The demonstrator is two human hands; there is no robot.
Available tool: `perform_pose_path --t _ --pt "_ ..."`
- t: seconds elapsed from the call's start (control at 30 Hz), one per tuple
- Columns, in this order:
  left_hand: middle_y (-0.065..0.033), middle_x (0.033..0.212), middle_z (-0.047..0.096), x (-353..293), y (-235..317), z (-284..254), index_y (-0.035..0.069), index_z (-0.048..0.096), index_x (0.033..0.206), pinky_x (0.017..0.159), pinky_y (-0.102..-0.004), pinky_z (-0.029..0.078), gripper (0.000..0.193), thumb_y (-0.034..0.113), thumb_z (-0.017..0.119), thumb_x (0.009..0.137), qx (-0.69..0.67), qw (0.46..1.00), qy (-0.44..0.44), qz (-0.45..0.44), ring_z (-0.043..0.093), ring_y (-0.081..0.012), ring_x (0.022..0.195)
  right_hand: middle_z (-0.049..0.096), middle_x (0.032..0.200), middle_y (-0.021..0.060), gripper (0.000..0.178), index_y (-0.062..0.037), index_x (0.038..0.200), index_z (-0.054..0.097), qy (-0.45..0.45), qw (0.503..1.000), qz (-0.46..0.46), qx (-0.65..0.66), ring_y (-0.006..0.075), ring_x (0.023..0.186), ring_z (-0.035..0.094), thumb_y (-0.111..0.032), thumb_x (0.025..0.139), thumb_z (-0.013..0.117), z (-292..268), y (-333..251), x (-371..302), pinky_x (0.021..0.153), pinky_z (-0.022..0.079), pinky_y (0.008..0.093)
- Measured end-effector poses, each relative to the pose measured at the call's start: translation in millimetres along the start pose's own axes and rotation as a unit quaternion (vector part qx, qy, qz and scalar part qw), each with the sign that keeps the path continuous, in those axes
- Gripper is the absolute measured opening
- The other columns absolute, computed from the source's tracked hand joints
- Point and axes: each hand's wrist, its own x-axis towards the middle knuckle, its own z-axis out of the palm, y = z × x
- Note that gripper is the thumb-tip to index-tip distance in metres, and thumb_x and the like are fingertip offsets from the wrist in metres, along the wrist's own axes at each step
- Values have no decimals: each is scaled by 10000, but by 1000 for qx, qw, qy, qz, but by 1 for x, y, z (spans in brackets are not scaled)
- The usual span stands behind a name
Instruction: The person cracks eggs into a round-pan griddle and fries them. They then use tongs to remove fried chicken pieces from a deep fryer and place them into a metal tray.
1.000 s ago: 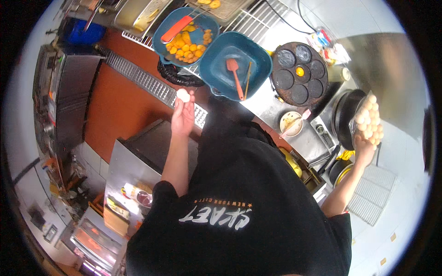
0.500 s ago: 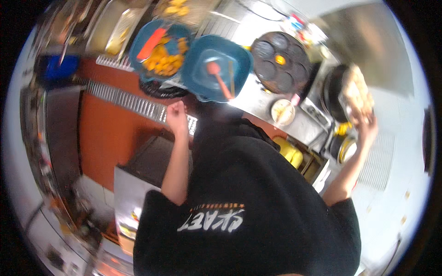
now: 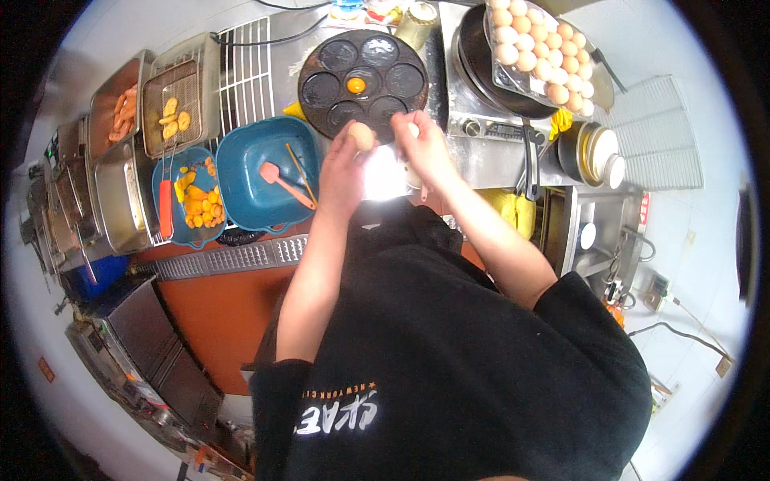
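Both of my hands are raised side by side at the near edge of a round dark pan (image 3: 362,100) with several round wells. My left hand (image 3: 343,172) is closed around a brown egg (image 3: 361,136) that looks whole. A pale, rounded end of an egg (image 3: 412,129) shows between the curled fingers of my right hand (image 3: 425,151); the rest of it is hidden. An orange yolk (image 3: 355,84) lies in the pan's middle well. Bright glare below my hands washes out that part of the counter.
An egg tray (image 3: 501,78) full of eggs rests over a black frying pan (image 3: 469,56) at the right. To the left stand a blue square basin (image 3: 233,172) with a pink spatula (image 3: 281,180), and a blue container (image 3: 160,232) of yellow-orange pieces. A jar (image 3: 417,28) stands behind the round pan.
My right hand has come from the egg tray to the round pan's near edge. My left hand has moved up beside it, an egg now visible in it. The view has turned.
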Motion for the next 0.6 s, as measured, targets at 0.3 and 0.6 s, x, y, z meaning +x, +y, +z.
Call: perform_pose_path --t 0.3,0.6 --pt "-152 1265 708 62 -13 30 14 588 1322 959 -346 591 320 253 550 1113 40 998 -35 -39 699 -240 1129 633 1290 118 442 -35 1378 621 3 893 -449 -10 291 1210 658 50 945 652 -75 -19 43 1009 554 365" --pt "-118 1339 673 74 -42 60 38 569 1416 1002 -350 546 349 203 540 1111 114 992 13 -50 668 -201 1142 664 1250 150 386 8 1338 624 -110 949 -241 169 283 1173 674 -15 956 670 -94 23 92 973 570 402"
